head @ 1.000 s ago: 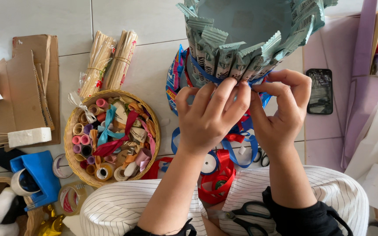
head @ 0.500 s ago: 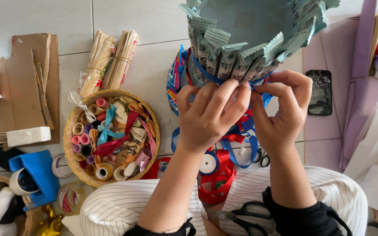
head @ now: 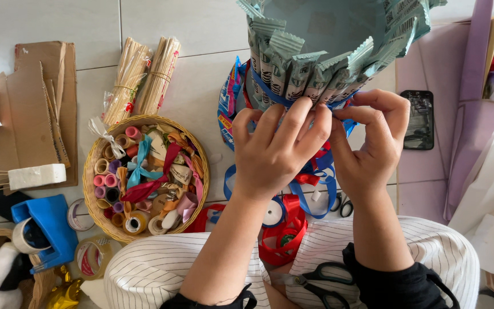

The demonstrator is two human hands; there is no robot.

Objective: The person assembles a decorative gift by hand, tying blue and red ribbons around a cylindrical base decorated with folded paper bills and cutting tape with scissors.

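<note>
Both hands work close together at the near side of a round tower of teal sachets (head: 310,74). The left hand (head: 278,151) lies fingers-up against the packets, its fingertips pressing the blue ribbon (head: 275,97) that bands them. The right hand (head: 373,143) sits just beside it, thumb and forefinger pinched on the ribbon's end where it meets the left fingertips. Neither hand is open; both are closed on the ribbon at one spot, which looks like a knot or join being made.

To do this well, I judge the left fingers should hold the band flat and taut against the sachets, so none tilts out of the ring, while the right hand draws the tail snug. The ribbon should ride level around the row and not be pulled so hard that the packets buckle.

Loose loops of blue ribbon hang below the hands, beside red ribbon and spools (head: 281,229) on the lap. Black scissors (head: 321,280) rest on the striped cloth, nearest of all. To the left stands a woven basket (head: 95,197) full of ribbon rolls, with bundles of bamboo sticks (head: 141,77) beyond it. A dark phone (head: 419,120) lies to the right.
</note>
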